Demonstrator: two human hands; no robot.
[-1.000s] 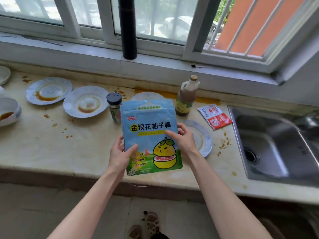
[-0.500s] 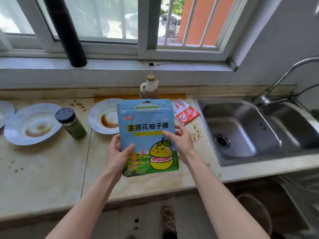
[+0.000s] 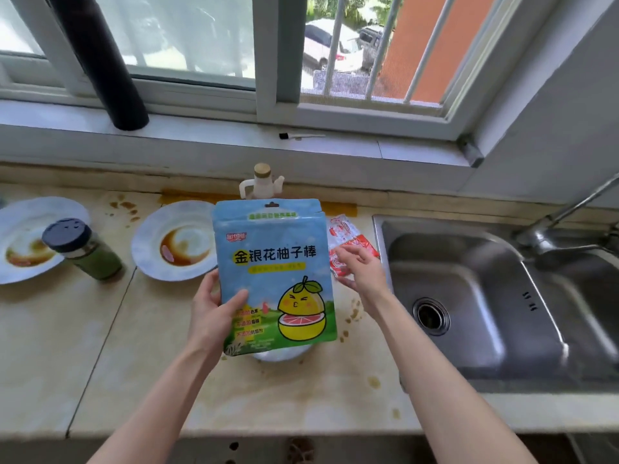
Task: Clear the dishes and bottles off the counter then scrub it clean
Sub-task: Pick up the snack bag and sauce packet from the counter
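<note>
Where bare counter (image 3: 67, 346) stretches along the front edge, the left hand (image 3: 214, 313) pinches the blue pomelo-candy pouch (image 3: 273, 262) upright above a plate (image 3: 278, 354), thumb in front; the right hand (image 3: 363, 276) hovers over red sachets (image 3: 341, 234), fingers loosely spread, beside the sink (image 3: 378, 249).

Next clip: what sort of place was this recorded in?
Most likely a home kitchen: a stainless steel sink with a metal tap, set into a stained beige stone counter holding a sauce-smeared white plate and a dark-capped green spice jar.

Three plates (image 3: 33, 209) (image 3: 147, 259) (image 3: 278, 356), one jar (image 3: 83, 249), one bottle (image 3: 262, 185), one pouch (image 3: 274, 262)
</note>
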